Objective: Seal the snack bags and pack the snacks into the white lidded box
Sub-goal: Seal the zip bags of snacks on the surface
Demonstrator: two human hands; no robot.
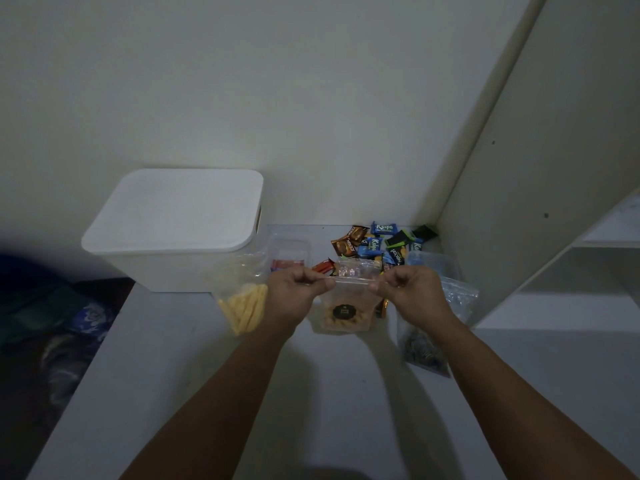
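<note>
- At the centre of the frame, your left hand (294,292) and right hand (407,291) hold up a clear zip bag of brown snacks (344,311) between them, just above the desk (207,375).
- Your left fingers are curled and pinch the left end of the bag's zip strip; your right fingers are curled and pinch the right end of the same strip, so the strip is stretched level between both hands.
- That bag bears a round dark label on its front, and its lower edge hangs close to the desk; you cannot tell from this view whether it touches.
- Left of your left hand, a clear bag of yellow sticks (244,303) stands tilted, leaning against the front of the white lidded box (173,216).
- The box sits in the left middle of the frame at the back of the desk, against the wall, with its lid on.
- Under your right forearm, at the right of the frame, a clear bag of dark snacks (424,351) lies on the desk.
- Behind your hands, a heap of small wrapped snacks (377,242) in blue, brown and black wrappers lies in the back corner beside a shelf unit's side panel (519,202).
- Between the box and that heap lies a clear pack with red inside (289,259); what it holds is too blurred to tell.
- Patterned blue fabric (86,317) shows at the lower left, beyond the desk's edge.
</note>
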